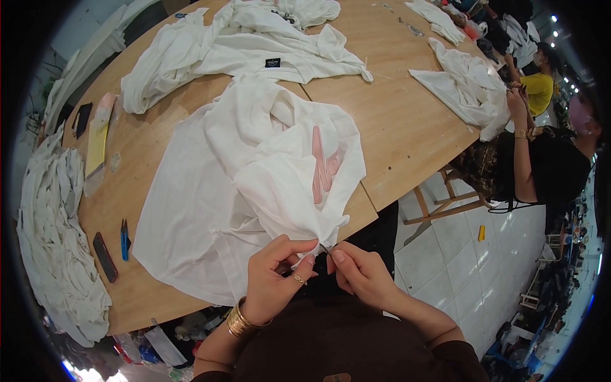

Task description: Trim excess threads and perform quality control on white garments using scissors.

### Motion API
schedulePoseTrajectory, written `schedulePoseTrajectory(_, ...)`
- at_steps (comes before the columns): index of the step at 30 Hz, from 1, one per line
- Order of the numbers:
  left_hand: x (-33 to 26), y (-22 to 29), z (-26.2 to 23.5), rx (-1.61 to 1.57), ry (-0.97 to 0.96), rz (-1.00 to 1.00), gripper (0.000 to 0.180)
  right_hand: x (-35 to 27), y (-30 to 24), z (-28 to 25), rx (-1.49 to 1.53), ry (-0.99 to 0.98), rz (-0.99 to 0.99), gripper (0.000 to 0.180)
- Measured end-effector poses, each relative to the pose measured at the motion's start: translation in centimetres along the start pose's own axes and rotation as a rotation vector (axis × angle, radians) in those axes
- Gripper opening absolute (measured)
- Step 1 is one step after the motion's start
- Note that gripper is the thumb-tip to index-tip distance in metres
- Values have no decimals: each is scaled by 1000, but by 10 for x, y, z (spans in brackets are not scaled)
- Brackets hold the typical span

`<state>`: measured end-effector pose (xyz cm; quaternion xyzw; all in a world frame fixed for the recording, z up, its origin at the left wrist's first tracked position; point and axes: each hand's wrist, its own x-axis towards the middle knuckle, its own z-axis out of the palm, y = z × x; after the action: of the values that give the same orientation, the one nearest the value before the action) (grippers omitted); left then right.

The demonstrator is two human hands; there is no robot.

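Snips (125, 240) + phone (105, 257) left of this rumpled, pink-lettered white top (254, 146); left hand (273, 275) pinching its edge, right hand (364, 270) some dark bit (328, 250).

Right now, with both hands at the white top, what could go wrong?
A slip of the thin dark tool in the right hand could prick the left hand or nick the white top pinched there. Its cloth appears to overhang the wooden table, so it might slide off if released. The blue thread snips lie close beside it and could snag.
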<state>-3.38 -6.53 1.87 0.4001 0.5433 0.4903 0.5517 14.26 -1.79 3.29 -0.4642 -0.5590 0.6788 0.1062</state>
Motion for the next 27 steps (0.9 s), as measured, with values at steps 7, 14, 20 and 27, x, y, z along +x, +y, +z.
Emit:
schedulePoseTrajectory(7,1,-1,0,93,-1,51,22,2,11,8,-483,295,-419,15)
schedulePoseTrajectory(14,2,2,2,56,-7,28,21,3,16,8,-556,355,-520,15)
schedulePoseTrajectory(20,2,-1,4,42,-72,11,19,4,12,8,-507,306,-428,17)
schedulePoseTrajectory(27,4,4,-2,-163,-58,-130,18,8,9,2,-170,376,-407,23)
